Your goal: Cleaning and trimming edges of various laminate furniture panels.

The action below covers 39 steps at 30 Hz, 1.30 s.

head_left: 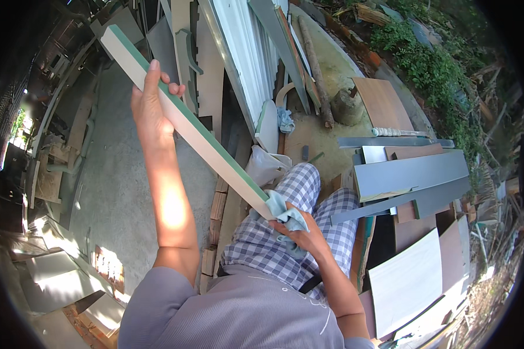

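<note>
A long narrow board (206,148), pale on its broad face and green along one edge, slants from the upper left down to my lap. My left hand (154,99) is closed round its upper part, thumb lying along the pale face and fingertips showing past the green edge. At the lower end, my right hand (304,231) grips a light blue cloth (288,216). That cloth is wrapped against the board's end and hangs partly over my checked trousers. Some right fingers are hidden under the cloth and board.
Right of my knees lie stacked grey panels (410,174) and a whitish panel (404,282). Corrugated white sheeting (244,52) leans ahead, near a wooden pole (315,72) and a concrete stump (347,107). Another blue cloth (285,120) rests beside a pale curved piece (267,128). Bricks (215,218) line my left.
</note>
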{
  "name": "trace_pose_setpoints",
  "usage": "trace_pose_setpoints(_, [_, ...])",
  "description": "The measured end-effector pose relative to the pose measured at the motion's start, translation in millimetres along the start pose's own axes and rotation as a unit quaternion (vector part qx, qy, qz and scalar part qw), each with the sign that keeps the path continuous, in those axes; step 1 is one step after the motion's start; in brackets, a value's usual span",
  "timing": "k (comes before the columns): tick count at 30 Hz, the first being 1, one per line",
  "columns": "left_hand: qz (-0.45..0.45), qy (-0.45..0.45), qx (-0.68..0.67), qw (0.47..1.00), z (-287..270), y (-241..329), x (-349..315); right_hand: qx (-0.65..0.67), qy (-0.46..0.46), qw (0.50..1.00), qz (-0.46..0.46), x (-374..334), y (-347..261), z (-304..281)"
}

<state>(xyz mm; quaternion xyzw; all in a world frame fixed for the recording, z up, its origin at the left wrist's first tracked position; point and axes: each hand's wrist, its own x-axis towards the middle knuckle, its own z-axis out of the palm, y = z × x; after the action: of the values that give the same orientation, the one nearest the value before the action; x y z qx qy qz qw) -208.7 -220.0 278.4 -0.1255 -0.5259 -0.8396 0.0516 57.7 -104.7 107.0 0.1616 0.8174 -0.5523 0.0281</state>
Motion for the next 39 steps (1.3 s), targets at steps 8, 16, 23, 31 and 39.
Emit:
trace_pose_setpoints(8, [-0.112,0.078,-0.121,0.983,-43.6,-33.8,25.8,0.513,0.03,0.856,0.049,-2.2,32.8,10.2])
trace_pose_setpoints(16, [-0.05,-0.057,-0.239,0.968,-22.9,-48.6,-38.9,0.727,0.012,0.658,0.197,11.5,21.2,6.7])
trace_pose_setpoints(23, [-0.138,-0.103,-0.215,0.961,-25.0,-89.4,-69.2,0.524,-0.065,0.806,0.268,3.3,26.5,20.8])
trace_pose_setpoints(31, [-0.165,-0.078,-0.058,0.982,-9.2,-80.1,-88.5,0.272,0.225,0.931,0.092,2.0,-13.8,-21.1])
trace_pose_setpoints(39, [-0.067,-0.207,0.123,0.968,28.9,-95.2,-140.2,-0.004,0.358,0.913,-0.194,50.3,-61.8,8.4])
